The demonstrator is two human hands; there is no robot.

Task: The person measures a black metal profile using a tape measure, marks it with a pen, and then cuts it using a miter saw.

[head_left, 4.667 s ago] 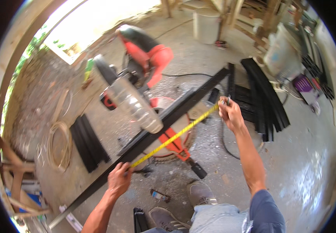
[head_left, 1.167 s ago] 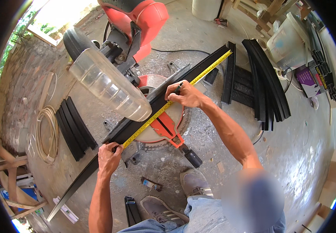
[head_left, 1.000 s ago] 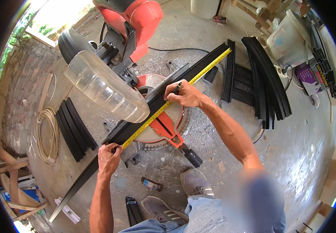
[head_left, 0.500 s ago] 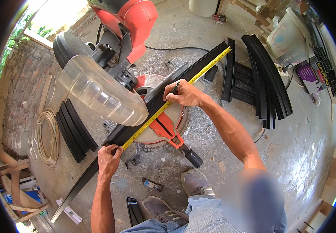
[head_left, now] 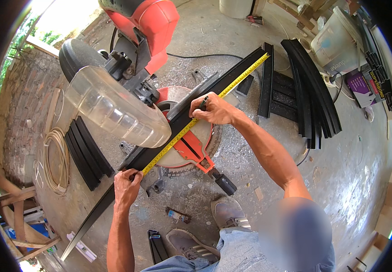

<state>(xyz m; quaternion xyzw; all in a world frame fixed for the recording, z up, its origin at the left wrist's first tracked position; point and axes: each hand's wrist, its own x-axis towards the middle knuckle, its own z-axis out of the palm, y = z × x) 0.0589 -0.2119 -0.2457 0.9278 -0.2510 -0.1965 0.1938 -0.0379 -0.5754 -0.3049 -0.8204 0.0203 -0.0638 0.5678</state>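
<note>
A long black channel-shaped strip (head_left: 239, 75) lies slantwise across the red miter saw's base (head_left: 190, 148). Along its near edge runs a yellow tape measure (head_left: 168, 146), stretched out toward the far right end. My left hand (head_left: 127, 186) is closed on the tape's near-left end, pinching it against the strip. My right hand (head_left: 214, 109) presses the tape near its middle, fingers curled round a short dark pen-like stick (head_left: 203, 103). Most of that stick is hidden by the fingers. The saw's raised clear guard (head_left: 121, 111) is left of my right hand.
Black strips lie in a stack (head_left: 311, 90) at right and in a smaller group (head_left: 89, 152) at left. A coiled hose (head_left: 55, 161) is beside the left group. The saw's dark handle (head_left: 225, 183) juts toward my shoes (head_left: 230, 213). A white bucket (head_left: 336, 41) stands far right.
</note>
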